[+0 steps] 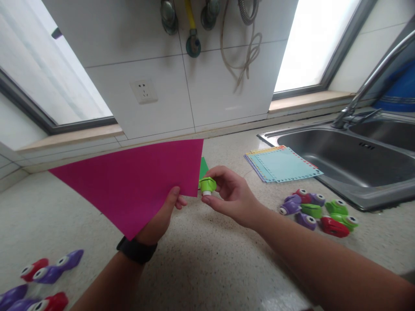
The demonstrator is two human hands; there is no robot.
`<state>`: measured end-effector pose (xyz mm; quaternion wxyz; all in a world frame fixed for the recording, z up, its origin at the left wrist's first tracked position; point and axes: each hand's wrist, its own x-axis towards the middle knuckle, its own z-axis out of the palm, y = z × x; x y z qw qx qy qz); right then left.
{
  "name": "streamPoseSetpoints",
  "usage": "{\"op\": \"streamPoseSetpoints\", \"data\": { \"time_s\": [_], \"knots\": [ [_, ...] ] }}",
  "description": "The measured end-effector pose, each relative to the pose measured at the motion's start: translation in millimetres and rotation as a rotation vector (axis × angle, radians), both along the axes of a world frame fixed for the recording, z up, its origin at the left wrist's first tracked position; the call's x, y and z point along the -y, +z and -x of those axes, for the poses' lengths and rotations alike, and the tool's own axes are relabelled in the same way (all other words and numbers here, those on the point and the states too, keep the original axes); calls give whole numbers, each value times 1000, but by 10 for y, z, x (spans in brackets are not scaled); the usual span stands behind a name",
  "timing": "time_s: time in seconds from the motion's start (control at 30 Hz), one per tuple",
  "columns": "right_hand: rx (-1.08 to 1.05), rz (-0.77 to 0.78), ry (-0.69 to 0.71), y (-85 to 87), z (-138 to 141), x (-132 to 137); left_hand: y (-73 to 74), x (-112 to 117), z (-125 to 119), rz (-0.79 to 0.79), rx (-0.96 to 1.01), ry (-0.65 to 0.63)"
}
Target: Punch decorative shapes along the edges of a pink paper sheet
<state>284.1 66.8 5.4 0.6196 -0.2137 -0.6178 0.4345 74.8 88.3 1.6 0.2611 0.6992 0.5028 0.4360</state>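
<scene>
My left hand [165,211] holds a sheet of magenta paper [139,177] up above the counter, thumb on the near face and fingers behind it. Between the thumb and fingers of my right hand [231,194] is a small lime-green craft punch [208,185] with a white button. The punch sits at the sheet's right edge; I cannot tell whether the paper is inside its slot. Part of a green sheet [203,167] shows behind the magenta one, the rest of it hidden.
Right of my hands, several purple, red and green punches [311,211] lie in a cluster. Patterned-edge sheets [288,164] are stacked beside the steel sink [319,151]. More punches [48,272] lie at the lower left. A tiled wall with a socket [143,90] stands behind.
</scene>
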Motion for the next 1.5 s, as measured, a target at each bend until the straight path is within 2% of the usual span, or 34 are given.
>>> {"op": "streamPoseSetpoints", "data": {
  "time_s": [0.43, 0.73, 0.93, 1.1, 1.3, 1.4, 1.5],
  "knots": [
    [33, 41, -21, -26, -4, -8, 48, 18, -32, -78, -76, 16],
    [137, 93, -3, -30, -25, -11, -46, -21, -27, -156, 6, -14],
    [198, 15, -29, -11, -45, -12, -86, -52, -10, -153, 23, -46],
    [195, -84, -83, -34, -45, -20, -12, -29, -47, -174, 36, -61],
    [227, -95, -91, -28, -50, -13, 71, 5, -72, -167, 10, -84],
    [248, -73, -103, -4, -53, 1, 92, 17, -71, -196, -17, -46],
    [274, 32, -112, 19, -54, 6, 117, 29, -78, -228, -67, -8]
  ]
}}
